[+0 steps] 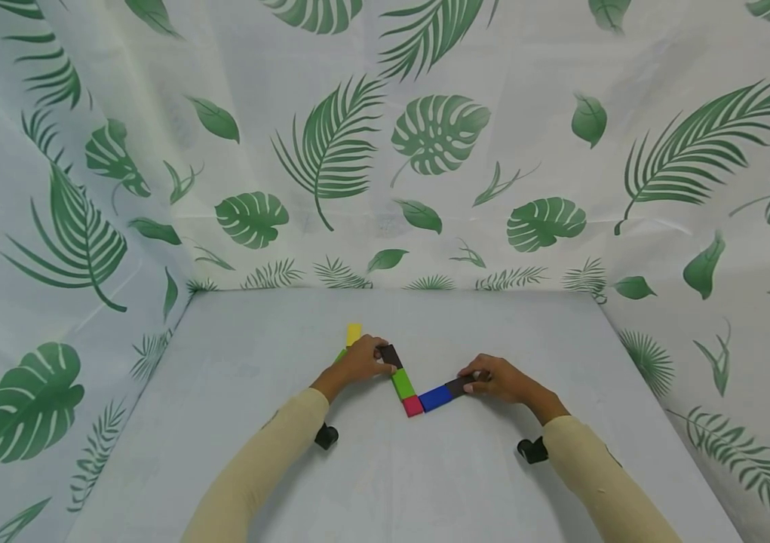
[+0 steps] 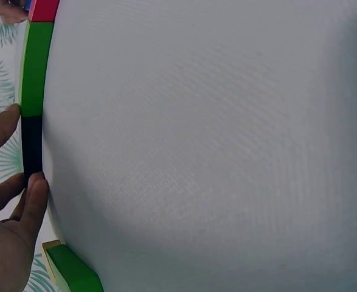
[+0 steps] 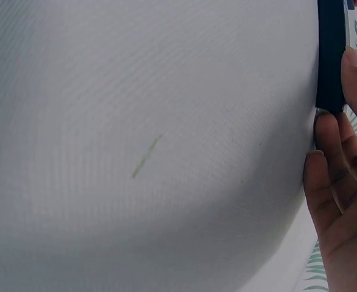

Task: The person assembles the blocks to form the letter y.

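Note:
Coloured blocks form a V on the white surface. Down its left side run a black block (image 1: 391, 357), a green block (image 1: 403, 385) and a red block (image 1: 412, 406). A blue block (image 1: 436, 397) and a second black block (image 1: 459, 387) make up its right side. My left hand (image 1: 360, 358) pinches the left black block, thumb near the green joint and fingertips at the outer end. With thumb and fingers, my right hand (image 1: 503, 379) holds the outer end of the right black block. Beyond the left hand lie a yellow block (image 1: 354, 334) and a partly hidden green block (image 2: 75, 271).
White cloth walls with green leaf prints, such as the back wall (image 1: 357, 249), enclose the white tabletop (image 1: 385, 483) at the back and both sides. Black devices (image 1: 532, 451) stick out beneath the sleeves at both wrists.

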Tool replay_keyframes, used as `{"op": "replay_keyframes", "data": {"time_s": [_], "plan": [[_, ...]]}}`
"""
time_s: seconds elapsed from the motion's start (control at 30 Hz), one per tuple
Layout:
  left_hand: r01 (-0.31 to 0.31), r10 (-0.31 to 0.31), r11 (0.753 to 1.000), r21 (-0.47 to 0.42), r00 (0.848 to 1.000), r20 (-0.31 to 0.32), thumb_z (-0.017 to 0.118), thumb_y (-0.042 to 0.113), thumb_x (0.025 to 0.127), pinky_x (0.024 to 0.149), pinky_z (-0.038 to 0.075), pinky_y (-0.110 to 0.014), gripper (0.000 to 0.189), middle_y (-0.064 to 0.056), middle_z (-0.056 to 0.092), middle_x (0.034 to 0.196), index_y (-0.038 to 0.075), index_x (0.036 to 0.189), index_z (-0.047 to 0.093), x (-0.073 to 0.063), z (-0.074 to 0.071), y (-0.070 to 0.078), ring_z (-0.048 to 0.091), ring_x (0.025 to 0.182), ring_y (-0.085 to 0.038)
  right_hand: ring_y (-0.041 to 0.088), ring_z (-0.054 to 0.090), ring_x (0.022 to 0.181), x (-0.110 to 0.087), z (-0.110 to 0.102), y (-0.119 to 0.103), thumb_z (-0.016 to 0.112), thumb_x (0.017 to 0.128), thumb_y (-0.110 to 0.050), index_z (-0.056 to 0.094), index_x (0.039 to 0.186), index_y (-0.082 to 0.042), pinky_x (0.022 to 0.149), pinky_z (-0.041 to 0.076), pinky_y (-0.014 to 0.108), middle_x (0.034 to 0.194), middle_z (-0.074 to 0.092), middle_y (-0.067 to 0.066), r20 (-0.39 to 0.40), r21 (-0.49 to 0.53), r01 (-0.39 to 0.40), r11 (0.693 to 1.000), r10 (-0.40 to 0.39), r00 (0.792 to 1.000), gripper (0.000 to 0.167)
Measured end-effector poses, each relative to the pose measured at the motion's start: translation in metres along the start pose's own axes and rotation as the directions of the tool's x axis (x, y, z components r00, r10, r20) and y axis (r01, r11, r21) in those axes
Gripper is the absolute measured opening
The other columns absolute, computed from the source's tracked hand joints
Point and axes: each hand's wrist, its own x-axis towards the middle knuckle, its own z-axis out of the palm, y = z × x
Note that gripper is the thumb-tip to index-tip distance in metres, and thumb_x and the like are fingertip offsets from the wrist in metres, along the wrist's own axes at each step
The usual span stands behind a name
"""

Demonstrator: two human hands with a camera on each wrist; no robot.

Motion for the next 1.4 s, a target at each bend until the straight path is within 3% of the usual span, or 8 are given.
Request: {"op": "replay_keyframes", "data": {"time_s": [0.37, 0.57, 0.83, 1.1, 1.23, 1.4], "plan": [[0.004, -0.004, 1.0, 0.031, 1.0, 0.006, 0.079, 0.033, 0.087, 0.092, 0.049, -0.035, 0.067, -0.014, 0.058, 0.117, -0.002, 0.14, 0.055, -0.001, 0.001, 0.002, 0.053, 0.099, -0.019, 0.016, 0.057, 0.097, 0.001, 0.0, 0.0, 0.075, 0.091, -0.02, 0.072, 0.12, -0.014, 0.083, 0.047, 0.034, 0.112, 0.065, 0.002, 0.002, 0.001, -0.02, 1.0, 0.02, 1.0, 0.03], [-0.04, 0.04, 0.999, 0.031, 0.999, -0.022, 0.077, 0.032, 0.089, 0.09, 0.05, -0.035, 0.069, -0.014, 0.057, 0.116, -0.003, 0.143, 0.051, -0.008, -0.003, 0.004, 0.055, 0.1, -0.019, 0.015, 0.056, 0.098, 0.002, 0.001, 0.002, 0.074, 0.092, -0.022, 0.072, 0.121, -0.015, 0.083, 0.046, 0.032, 0.111, 0.065, 0.001, 0.015, -0.003, -0.028, 1.0, 0.028, 0.999, 0.03], [-0.083, 0.064, 0.988, -0.128, 0.987, -0.145, 0.068, 0.032, 0.096, 0.097, 0.052, -0.042, 0.056, -0.016, 0.057, 0.136, 0.002, 0.141, 0.052, -0.029, -0.03, 0.004, 0.062, 0.117, -0.027, 0.018, 0.058, 0.101, 0.003, 0.001, 0.002, 0.074, 0.091, -0.023, 0.072, 0.122, -0.016, 0.087, 0.048, 0.035, 0.111, 0.065, 0.001, 0.017, -0.002, -0.02, 1.0, 0.02, 1.0, 0.031], [-0.038, 0.009, 0.995, -0.092, 0.955, -0.297, 0.068, 0.036, 0.096, 0.098, 0.052, -0.044, 0.054, -0.012, 0.059, 0.131, 0.006, 0.139, 0.054, -0.046, -0.05, -0.014, 0.062, 0.117, -0.028, 0.019, 0.059, 0.102, 0.001, 0.001, 0.002, 0.075, 0.091, -0.022, 0.072, 0.122, -0.015, 0.088, 0.049, 0.039, 0.114, 0.066, 0.002, -0.001, 0.005, -0.042, 0.999, 0.042, 0.999, 0.032], [0.006, -0.034, 0.996, -0.092, 0.951, -0.308, 0.07, 0.036, 0.094, 0.1, 0.05, -0.047, 0.058, -0.014, 0.059, 0.132, 0.004, 0.14, 0.054, -0.053, -0.051, -0.02, 0.06, 0.12, -0.031, 0.019, 0.059, 0.102, 0.0, 0.002, 0.0, 0.075, 0.091, -0.022, 0.071, 0.122, -0.015, 0.089, 0.049, 0.04, 0.114, 0.066, 0.003, -0.005, 0.01, -0.05, 0.999, 0.051, 0.999, 0.032], [0.093, -0.104, 0.994, -0.052, 0.955, -0.277, 0.073, 0.036, 0.092, 0.099, 0.05, -0.047, 0.059, -0.014, 0.059, 0.13, 0.003, 0.138, 0.055, -0.058, -0.047, -0.029, 0.059, 0.119, -0.031, 0.02, 0.059, 0.103, 0.0, 0.002, -0.001, 0.074, 0.091, -0.022, 0.07, 0.123, -0.013, 0.089, 0.05, 0.041, 0.115, 0.065, 0.005, -0.006, 0.003, -0.039, 0.999, 0.039, 0.999, 0.033]]}}
